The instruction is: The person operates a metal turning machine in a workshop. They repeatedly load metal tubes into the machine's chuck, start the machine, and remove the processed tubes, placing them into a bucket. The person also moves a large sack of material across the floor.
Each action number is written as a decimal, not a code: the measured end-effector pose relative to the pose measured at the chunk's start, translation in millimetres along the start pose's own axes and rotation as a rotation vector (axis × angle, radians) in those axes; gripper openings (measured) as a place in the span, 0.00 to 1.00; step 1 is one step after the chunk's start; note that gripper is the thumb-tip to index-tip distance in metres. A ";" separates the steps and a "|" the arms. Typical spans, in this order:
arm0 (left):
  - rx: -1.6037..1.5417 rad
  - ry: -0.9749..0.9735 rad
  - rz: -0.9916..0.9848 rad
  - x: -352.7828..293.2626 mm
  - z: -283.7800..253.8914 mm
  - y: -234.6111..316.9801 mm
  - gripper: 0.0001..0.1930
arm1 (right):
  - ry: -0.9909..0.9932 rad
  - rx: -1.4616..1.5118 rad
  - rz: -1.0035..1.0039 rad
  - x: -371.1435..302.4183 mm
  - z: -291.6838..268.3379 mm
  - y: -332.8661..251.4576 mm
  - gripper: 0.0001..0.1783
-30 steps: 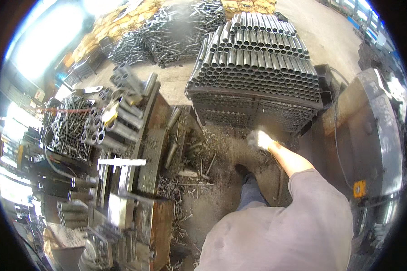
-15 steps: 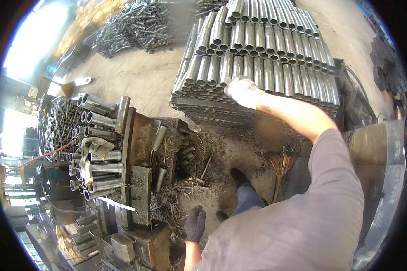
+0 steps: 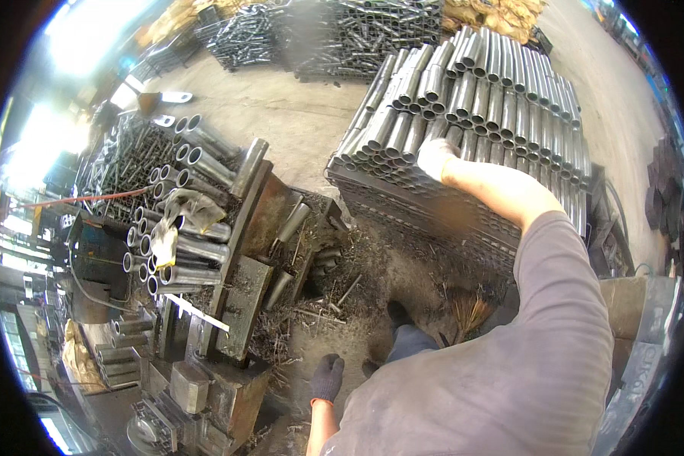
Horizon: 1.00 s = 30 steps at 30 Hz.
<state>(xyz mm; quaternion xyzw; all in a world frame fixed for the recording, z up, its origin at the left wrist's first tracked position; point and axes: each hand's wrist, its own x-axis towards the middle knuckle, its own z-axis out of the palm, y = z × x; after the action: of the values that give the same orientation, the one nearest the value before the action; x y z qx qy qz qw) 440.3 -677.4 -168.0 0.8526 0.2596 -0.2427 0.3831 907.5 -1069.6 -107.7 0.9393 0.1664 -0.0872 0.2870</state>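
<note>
My right hand (image 3: 437,157), in a white glove, reaches out to the front face of a large stack of shiny metal tubes (image 3: 501,114). It is closed at the near end of a metal tube (image 3: 435,131) in the lower front row; its fingers are slightly blurred. That tube still lies among its neighbours. Low in the picture hangs my left hand (image 3: 327,377), in a dark glove with an orange cuff. Its fingers are curled together, and nothing shows in them. No tube or bench touches it.
At left, a metal bench (image 3: 239,304) carries a pile of tubes (image 3: 194,262) with a dirty cloth (image 3: 194,209) over it. A broom (image 3: 467,311) stands near my feet among metal shavings. Bins of small metal parts (image 3: 387,34) stand far back.
The view has shifted, so the stack appears farther right and the bench tilts more. My right hand stays at the front of the stack; my left hand still hangs low.
</note>
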 end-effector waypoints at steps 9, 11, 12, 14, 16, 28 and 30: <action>-0.884 -0.111 -0.092 -16.4 -13.0 -52.8 0.27 | 0.216 1.057 -0.121 -143.6 -145.0 -51.3 0.17; -0.986 -0.238 0.050 -26.8 -25.5 -51.7 0.31 | 0.347 1.029 -0.313 -185.5 -171.3 -125.0 0.16; -1.246 -0.356 0.145 -33.8 -34.9 -50.8 0.34 | 0.492 0.986 -0.490 -205.7 -184.3 -167.0 0.13; -1.623 -0.414 0.266 -57.5 -57.8 -53.8 0.36 | 0.711 1.023 -0.737 -252.7 -209.0 -253.6 0.06; -1.750 -0.114 0.393 -87.2 -87.0 -65.8 0.38 | 0.636 1.057 -1.051 -298.2 -235.4 -328.8 0.07; -1.199 0.751 0.363 -256.5 -232.7 -268.2 0.23 | -0.163 1.290 -1.299 -418.0 -373.3 -601.3 0.29; -0.792 0.998 0.324 -260.9 -244.5 -276.1 0.25 | -0.260 1.134 -1.452 -413.1 -387.8 -652.7 0.27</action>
<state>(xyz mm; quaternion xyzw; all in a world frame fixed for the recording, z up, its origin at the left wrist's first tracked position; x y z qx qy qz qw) 124.2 -396.0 -9.8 0.6856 0.3440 0.3568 0.5332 313.3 -448.7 -15.5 0.5878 0.6123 -0.4183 -0.3233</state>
